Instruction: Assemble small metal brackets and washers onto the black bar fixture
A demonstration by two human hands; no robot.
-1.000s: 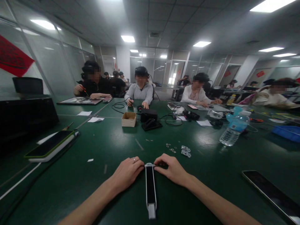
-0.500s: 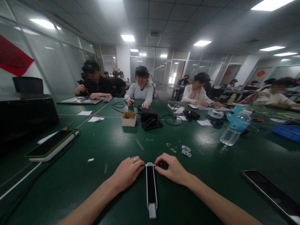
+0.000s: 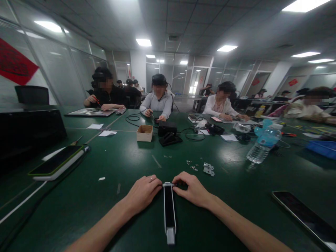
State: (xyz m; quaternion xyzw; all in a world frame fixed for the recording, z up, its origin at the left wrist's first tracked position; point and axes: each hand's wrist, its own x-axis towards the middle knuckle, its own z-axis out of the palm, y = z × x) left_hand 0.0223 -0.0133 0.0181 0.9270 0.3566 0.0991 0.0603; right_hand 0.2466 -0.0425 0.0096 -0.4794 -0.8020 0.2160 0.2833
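Observation:
A long, narrow white metal frame (image 3: 165,210) with a dark middle lies on the green table, pointing away from me. Across its far end runs a thin metal rod (image 3: 168,184). My left hand (image 3: 147,187) pinches the rod's left end, fingers pressed together. At the right end, the thumb and forefinger of my right hand (image 3: 190,187) close on the rod; the fingertips partly hide what they grip. A pale block-like piece (image 3: 170,236) sits at the frame's near end. Beyond my right hand lie several small rings (image 3: 193,168) and metal hinge-like plates (image 3: 209,169).
Right of my arm lies a phone (image 3: 301,217); farther off stands a tilted-looking water bottle (image 3: 264,143). A small cardboard box (image 3: 144,133) and a black device (image 3: 168,129) sit ahead. Another phone (image 3: 57,160) rests at left. Several people work across the table.
My right thumb and fingers have shifted slightly at the rod's end. My left hand and the frame stay in place.

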